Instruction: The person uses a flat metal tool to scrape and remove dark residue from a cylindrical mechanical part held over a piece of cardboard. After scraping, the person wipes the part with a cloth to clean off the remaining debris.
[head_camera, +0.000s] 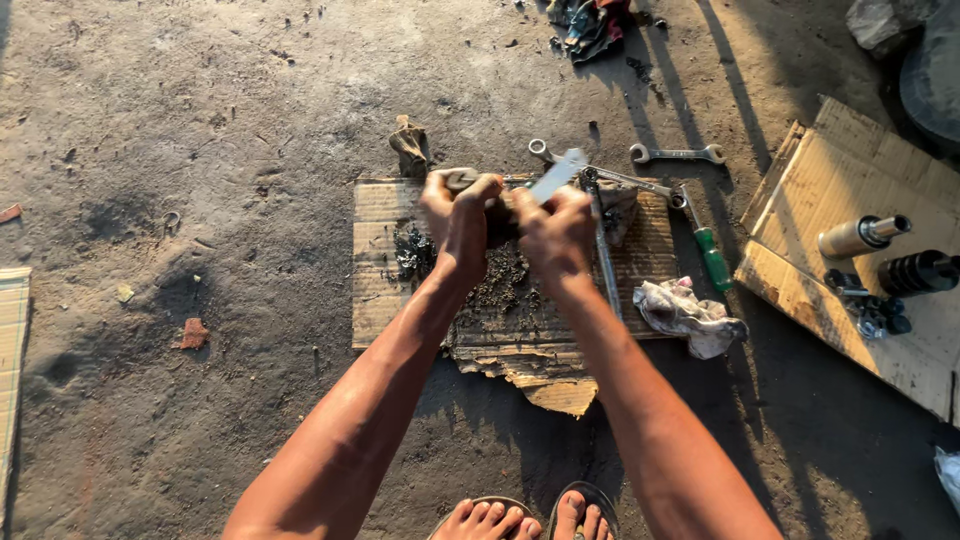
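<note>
Cardboard sheet (380, 250) holds dark debris (500, 280); both hands (505, 225) clench one dark part (500, 215).

Bare dirt ground (200, 150), low warm sunlight, long shadows, flattened cardboard sheet (850, 200) at right

A single head-worn camera looks almost straight down from standing or stooping height, past the person's own forearms to the dusty, packed-earth ground (200, 150). The arms enter from the bottom edge, and the bare toes in sandals (525, 518) show at the very bottom, so the top of the frame lies ahead of the person. The view is wide: a flat, torn sheet of brown corrugated cardboard (385, 290) sits near the middle, at arm's reach, and a second cardboard sheet (850, 180) runs off the right edge. No other view shares this scene.
</note>
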